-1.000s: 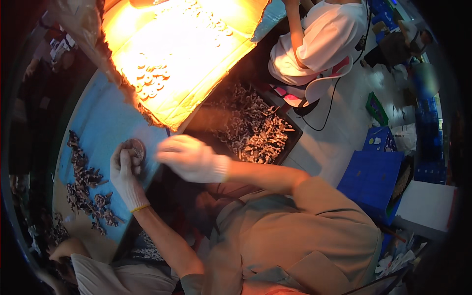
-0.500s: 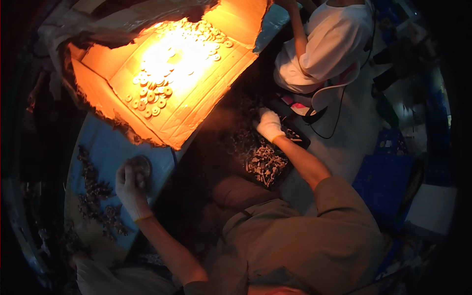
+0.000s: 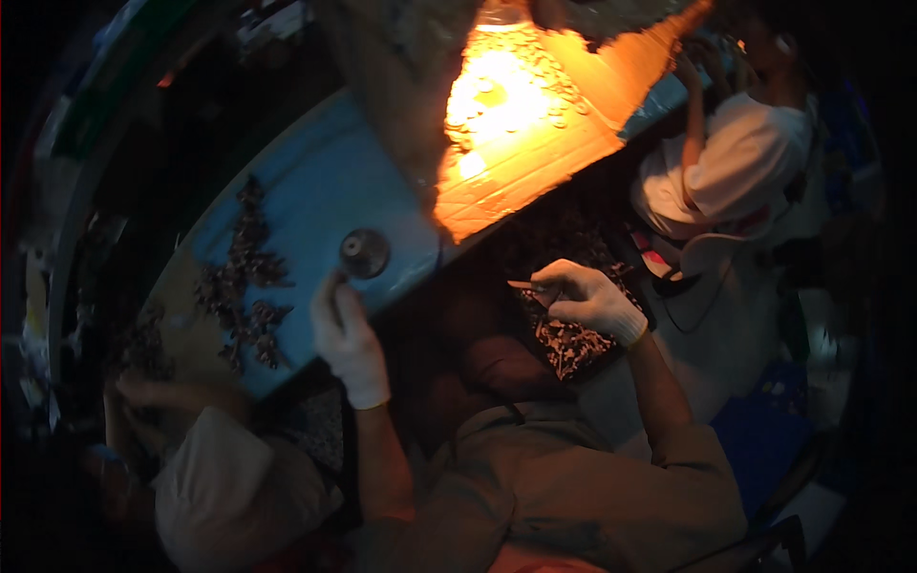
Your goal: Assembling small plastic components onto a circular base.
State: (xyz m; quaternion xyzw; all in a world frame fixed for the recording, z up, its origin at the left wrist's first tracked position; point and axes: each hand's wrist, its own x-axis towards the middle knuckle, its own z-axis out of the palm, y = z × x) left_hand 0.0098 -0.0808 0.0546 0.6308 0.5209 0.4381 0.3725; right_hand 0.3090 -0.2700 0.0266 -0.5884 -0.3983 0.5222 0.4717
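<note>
My right hand [image 3: 592,301], in a white glove, pinches a thin, pale, flat strip [image 3: 522,285] whose kind I cannot make out. Below it is a dark tray [image 3: 564,374] heaped with small pale scraps [image 3: 569,346]. My left hand [image 3: 350,334], also gloved, is raised by the table edge with its fingers drawn together; whatever may be between them is hidden. Just beyond its fingertips, a small round metal dish [image 3: 374,264] sits on the blue tabletop [image 3: 320,181], with a pale ring-shaped piece [image 3: 353,245] in it.
Dark, knobbly clusters [image 3: 244,267] lie left on the table. A brightly lit cardboard box [image 3: 535,186] holds many small ring-shaped pieces [image 3: 565,93]. One person in white [image 3: 745,162] sits at the far right, another [image 3: 229,487] at the near left. A blue bin [image 3: 764,430] stands right.
My view has swung left, so the box appears further right. My left hand has come off the dish toward me. My right hand has risen from the tray with the strip.
</note>
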